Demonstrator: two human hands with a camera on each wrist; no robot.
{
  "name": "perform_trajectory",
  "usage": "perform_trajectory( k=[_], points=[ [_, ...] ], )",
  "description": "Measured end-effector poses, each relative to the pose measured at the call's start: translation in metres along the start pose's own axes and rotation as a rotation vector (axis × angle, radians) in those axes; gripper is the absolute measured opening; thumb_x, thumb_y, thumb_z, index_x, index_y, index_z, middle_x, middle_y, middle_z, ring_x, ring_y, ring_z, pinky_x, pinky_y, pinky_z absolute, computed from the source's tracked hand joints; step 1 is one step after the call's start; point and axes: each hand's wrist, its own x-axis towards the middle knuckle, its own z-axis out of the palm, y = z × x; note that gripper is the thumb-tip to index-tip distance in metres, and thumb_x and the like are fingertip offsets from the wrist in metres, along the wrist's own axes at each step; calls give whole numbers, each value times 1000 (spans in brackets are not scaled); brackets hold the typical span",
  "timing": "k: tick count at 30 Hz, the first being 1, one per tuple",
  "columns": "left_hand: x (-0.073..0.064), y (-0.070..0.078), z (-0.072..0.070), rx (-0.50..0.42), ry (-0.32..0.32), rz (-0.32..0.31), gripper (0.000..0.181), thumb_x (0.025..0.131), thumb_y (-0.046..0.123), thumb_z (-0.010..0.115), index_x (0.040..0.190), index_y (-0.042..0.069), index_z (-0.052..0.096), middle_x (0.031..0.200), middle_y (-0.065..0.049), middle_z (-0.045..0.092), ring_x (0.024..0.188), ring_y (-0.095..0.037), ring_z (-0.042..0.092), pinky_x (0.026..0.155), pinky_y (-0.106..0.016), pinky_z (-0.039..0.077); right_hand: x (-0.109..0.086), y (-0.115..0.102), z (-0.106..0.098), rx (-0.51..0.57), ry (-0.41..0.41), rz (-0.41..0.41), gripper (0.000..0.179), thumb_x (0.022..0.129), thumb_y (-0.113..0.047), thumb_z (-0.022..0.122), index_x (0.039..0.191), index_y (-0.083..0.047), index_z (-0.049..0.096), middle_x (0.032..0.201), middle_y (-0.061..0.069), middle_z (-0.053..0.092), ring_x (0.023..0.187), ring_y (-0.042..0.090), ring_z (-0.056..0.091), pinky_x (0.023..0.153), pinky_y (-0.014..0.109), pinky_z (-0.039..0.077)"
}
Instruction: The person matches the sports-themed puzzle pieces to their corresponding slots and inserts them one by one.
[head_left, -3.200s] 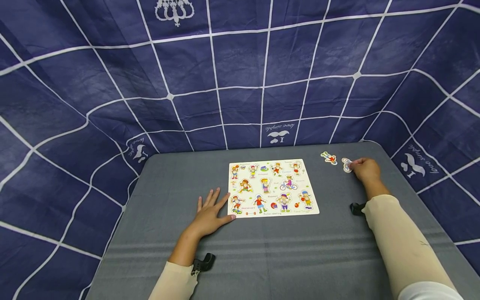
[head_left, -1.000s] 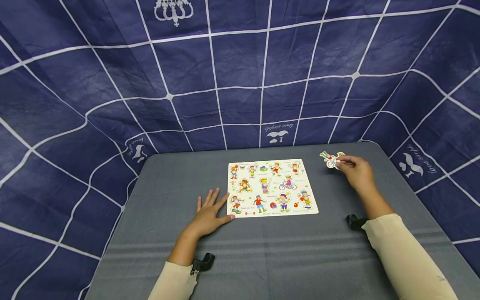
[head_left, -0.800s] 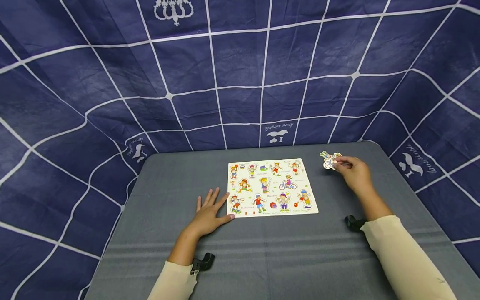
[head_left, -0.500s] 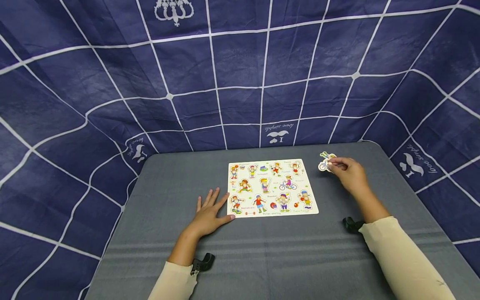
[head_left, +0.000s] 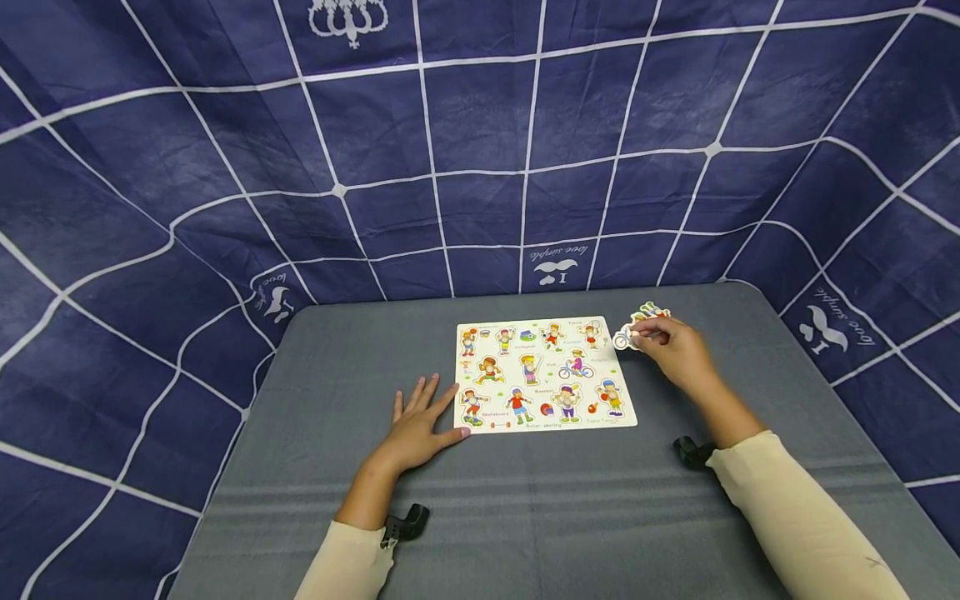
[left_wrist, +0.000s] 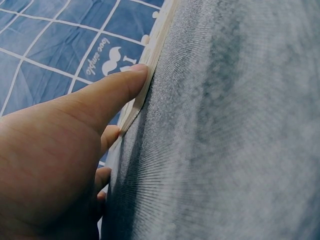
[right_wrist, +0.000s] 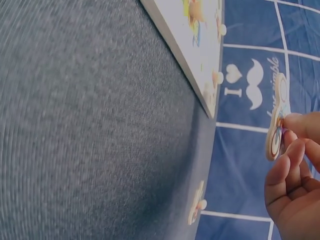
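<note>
My right hand (head_left: 678, 354) pinches a bicycle-shaped puzzle piece (head_left: 622, 338) between thumb and fingers, by the far right corner of the puzzle board (head_left: 512, 377). In the right wrist view the bicycle piece (right_wrist: 276, 141) stands on edge, raised above the table, at the fingertips. A second loose piece (head_left: 651, 312), a child figure, lies just beyond that hand and is partly covered. My left hand (head_left: 416, 433) rests with fingers spread at the board's near left corner. Its thumb (left_wrist: 120, 87) presses on the board's edge in the left wrist view.
A grey cloth (head_left: 360, 358) covers the table. Blue curtains (head_left: 480, 208) with white lines stand behind and at both sides. Several sports-figure pieces with small knobs sit in the board, which also shows a printed cyclist (head_left: 576, 367).
My right hand has lifted the bicycle piece from the table's right side and carried it left, past the loose figure piece, to the board's far right corner. The left hand stays put.
</note>
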Motion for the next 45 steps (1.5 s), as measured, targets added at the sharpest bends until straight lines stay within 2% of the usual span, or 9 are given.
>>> perform_trajectory(
  k=[9,25,35,45],
  points=[
    [0,0,-1,-3,-4,-10,86,90,65,64,161,31,29,172,-8,9,160,-33,-1,123,-66,-10,2,-8,7,-16,-46,-26,15,93,-17,75,103,-6,76,83,11,67,66,4,51,57,19,41],
    [0,0,-3,-3,-8,-11,86,89,65,64,160,31,30,172,-8,9,160,-33,0,123,-66,-9,2,-23,28,-66,-177,-68,12,92,-15,75,101,-8,75,93,8,68,72,12,52,60,22,42],
    [1,0,-2,-4,-3,-8,86,89,66,64,160,32,31,172,-8,10,160,-33,0,123,-66,-9,3,-31,45,-63,-228,-127,8,90,-12,76,97,-9,76,89,5,67,72,12,54,65,23,43],
    [1,-1,-1,-6,1,-5,85,89,66,64,160,32,31,172,-7,10,160,-32,0,123,-65,-9,2,-35,59,-73,-290,-128,5,88,-8,76,92,-9,74,85,5,67,73,12,56,68,26,45]
  ],
)
